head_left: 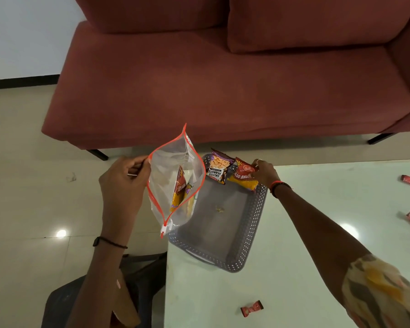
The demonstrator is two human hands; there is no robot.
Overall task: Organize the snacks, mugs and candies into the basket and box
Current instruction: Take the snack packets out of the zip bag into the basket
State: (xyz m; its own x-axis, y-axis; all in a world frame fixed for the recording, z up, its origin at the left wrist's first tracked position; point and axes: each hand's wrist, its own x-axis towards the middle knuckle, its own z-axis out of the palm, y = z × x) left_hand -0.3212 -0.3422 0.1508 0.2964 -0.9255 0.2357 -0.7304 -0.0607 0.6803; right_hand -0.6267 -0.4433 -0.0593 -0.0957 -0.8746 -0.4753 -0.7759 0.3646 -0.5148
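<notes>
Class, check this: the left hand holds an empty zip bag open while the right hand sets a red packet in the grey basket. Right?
Not quite: the zip bag is not empty. The head view shows a snack packet inside it. The rest stands.

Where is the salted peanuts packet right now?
Head view: the salted peanuts packet stands at the far end of the grey basket, just left of the red Aloo Bhujia packet that the right hand grips.

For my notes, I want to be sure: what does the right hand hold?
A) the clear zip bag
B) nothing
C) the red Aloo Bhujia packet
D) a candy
C: the right hand pinches the red Aloo Bhujia packet at the far end of the grey basket.
</notes>
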